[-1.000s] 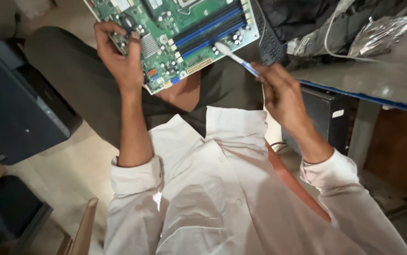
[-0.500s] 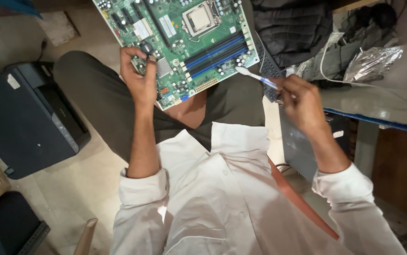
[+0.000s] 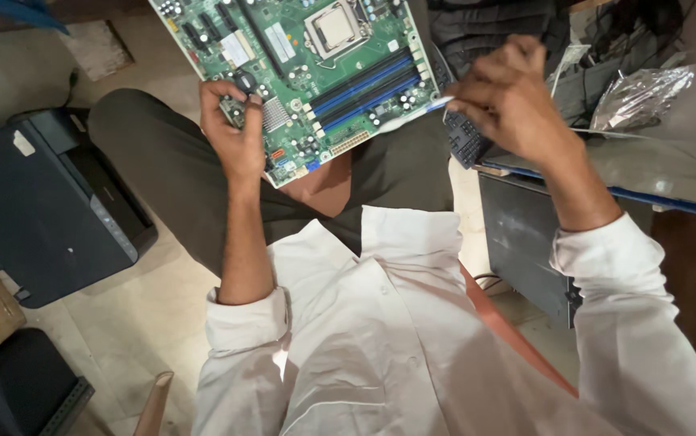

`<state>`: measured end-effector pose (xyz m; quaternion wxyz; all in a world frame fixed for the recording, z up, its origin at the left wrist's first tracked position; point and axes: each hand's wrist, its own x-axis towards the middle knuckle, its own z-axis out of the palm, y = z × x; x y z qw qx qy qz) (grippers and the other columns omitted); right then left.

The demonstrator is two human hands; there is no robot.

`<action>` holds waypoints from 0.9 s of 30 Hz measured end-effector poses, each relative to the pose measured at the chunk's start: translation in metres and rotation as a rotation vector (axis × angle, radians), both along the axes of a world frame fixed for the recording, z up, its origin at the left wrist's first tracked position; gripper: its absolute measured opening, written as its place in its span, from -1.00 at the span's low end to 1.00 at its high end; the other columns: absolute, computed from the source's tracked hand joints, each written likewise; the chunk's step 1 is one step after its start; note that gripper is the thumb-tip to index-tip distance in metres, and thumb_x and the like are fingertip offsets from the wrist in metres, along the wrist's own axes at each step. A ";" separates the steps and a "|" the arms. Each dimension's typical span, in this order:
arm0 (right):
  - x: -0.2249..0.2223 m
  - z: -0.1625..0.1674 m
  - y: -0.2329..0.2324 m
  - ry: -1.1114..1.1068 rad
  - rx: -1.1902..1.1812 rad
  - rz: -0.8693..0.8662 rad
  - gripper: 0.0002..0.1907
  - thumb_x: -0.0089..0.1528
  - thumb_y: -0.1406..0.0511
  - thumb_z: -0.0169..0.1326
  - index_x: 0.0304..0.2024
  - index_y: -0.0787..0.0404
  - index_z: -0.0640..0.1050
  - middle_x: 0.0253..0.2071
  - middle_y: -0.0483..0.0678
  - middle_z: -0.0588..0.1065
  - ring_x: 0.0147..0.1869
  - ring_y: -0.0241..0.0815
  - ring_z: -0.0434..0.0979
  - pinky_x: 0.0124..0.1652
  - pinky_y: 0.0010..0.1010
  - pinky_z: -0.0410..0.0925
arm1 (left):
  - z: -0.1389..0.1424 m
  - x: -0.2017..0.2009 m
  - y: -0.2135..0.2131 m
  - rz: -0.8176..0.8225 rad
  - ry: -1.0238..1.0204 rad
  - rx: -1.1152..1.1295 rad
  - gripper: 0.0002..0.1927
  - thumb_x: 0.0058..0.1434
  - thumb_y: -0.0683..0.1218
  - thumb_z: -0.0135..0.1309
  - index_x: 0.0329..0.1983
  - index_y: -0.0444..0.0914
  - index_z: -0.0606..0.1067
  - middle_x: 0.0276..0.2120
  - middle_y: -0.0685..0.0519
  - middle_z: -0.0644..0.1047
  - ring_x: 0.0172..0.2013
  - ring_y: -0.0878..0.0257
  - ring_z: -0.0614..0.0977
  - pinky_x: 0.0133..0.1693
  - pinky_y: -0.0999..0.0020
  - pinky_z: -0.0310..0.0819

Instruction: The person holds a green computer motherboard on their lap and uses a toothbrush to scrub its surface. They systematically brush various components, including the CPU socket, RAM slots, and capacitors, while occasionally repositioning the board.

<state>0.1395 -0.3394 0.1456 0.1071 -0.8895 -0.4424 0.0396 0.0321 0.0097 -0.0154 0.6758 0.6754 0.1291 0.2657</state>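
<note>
The green rectangular circuit board (image 3: 315,73) sits larger and nearer than before, gripped at its lower edge by the left hand (image 3: 239,137). The right hand (image 3: 509,101) (earlier beside the board's right edge) has closed in, pinching a thin blue-white tool (image 3: 438,102) at that edge.

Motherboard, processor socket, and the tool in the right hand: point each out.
motherboard (image 3: 303,121), head view, green board surface near the heatsink.
processor socket (image 3: 336,26), head view, centre of its silver lid.
tool (image 3: 438,102), head view, pale tip showing beside the right hand (image 3: 509,101).
</note>
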 end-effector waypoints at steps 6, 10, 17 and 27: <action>0.006 -0.016 -0.018 0.076 0.037 -0.033 -0.86 0.42 0.21 0.25 -0.01 0.07 0.69 -0.13 -0.17 0.50 0.18 -0.08 0.36 0.38 -0.06 -0.04 | 0.004 0.000 0.001 -0.002 0.019 0.002 -0.76 0.24 -0.36 0.11 -0.21 -0.27 0.31 -0.21 0.09 0.35 -0.11 0.29 0.41 0.10 0.40 0.27; 0.013 -0.005 -0.038 0.093 0.019 -0.131 -0.86 0.42 0.22 0.26 -0.01 0.06 0.70 -0.18 -0.17 0.49 0.10 -0.09 0.34 0.35 -0.06 -0.05 | 0.007 0.000 0.001 -0.003 0.011 0.029 -0.76 0.24 -0.37 0.10 -0.20 -0.28 0.31 -0.20 0.08 0.34 -0.09 0.28 0.40 0.13 0.40 0.24; -0.007 -0.016 -0.043 0.000 0.043 -0.175 -0.86 0.40 0.23 0.28 -0.04 0.11 0.69 -0.17 -0.12 0.49 0.15 -0.07 0.40 0.39 -0.07 -0.03 | -0.007 -0.003 0.000 0.001 0.015 -0.002 -0.77 0.24 -0.36 0.11 -0.21 -0.28 0.32 -0.21 0.08 0.34 -0.11 0.26 0.41 0.08 0.37 0.29; -0.028 -0.056 -0.025 0.124 0.242 -0.388 -0.82 0.27 0.28 0.20 -0.12 0.22 0.65 -0.27 -0.03 0.48 -0.08 -0.05 0.44 -0.01 -0.25 0.21 | -0.025 0.001 -0.010 0.029 0.096 0.002 -0.80 0.16 -0.32 0.10 -0.26 -0.25 0.34 -0.25 0.09 0.36 -0.15 0.26 0.43 -0.01 0.39 0.33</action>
